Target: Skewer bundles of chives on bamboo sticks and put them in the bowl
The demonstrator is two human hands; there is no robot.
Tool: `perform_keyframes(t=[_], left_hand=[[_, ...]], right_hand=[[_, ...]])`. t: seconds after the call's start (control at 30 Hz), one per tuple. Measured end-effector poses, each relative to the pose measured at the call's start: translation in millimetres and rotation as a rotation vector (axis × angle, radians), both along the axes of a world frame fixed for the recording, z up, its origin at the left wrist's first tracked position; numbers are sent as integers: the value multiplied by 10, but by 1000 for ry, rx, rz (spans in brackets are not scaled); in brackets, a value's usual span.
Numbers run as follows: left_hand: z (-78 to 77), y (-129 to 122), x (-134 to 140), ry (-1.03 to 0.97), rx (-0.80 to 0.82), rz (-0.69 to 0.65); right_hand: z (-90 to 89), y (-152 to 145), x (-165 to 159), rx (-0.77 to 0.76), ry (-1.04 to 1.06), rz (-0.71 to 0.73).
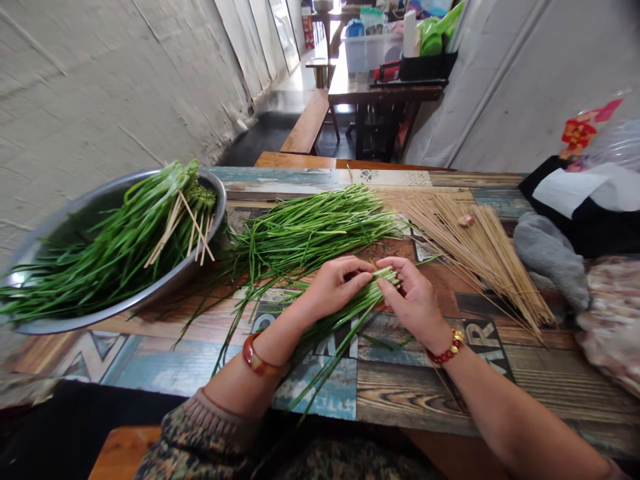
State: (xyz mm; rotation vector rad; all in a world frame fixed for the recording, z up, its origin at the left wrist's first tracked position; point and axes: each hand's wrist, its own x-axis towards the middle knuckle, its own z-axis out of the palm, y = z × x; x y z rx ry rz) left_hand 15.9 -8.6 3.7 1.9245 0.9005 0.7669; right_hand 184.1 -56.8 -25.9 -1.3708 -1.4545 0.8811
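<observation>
My left hand (330, 287) is closed around a small bunch of garlic chives (357, 308), just below its pale cut ends. At those ends, the fingers of my right hand (413, 297) pinch the same bunch from the other side. The green leaves trail down toward the table's near edge. A thin stick (445, 380) shows under my right wrist; whether my right hand holds it is hidden. Beyond my hands lies a loose pile of garlic chives (320, 227). To the right, many bamboo skewers (485, 260) are spread out.
A metal basin (218, 200) at left holds chive bunches (125, 233) with skewers through their ends. A small pinkish piece (466, 221) rests on the loose skewers. Grey cloth (547, 250) and a bulging clear bag (613, 313) sit at right. Another table (345, 90) stands behind.
</observation>
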Motion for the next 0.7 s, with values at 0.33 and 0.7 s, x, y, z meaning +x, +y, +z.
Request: perform_keyframes(t=[0.33,0.7], left_hand=[[-12,-68,53,53,78,71],[-42,167,-192,133,101,171]], right_hand=[[49,-5,-1,-109,61,20],[42,-17,37,-94,-122,162]])
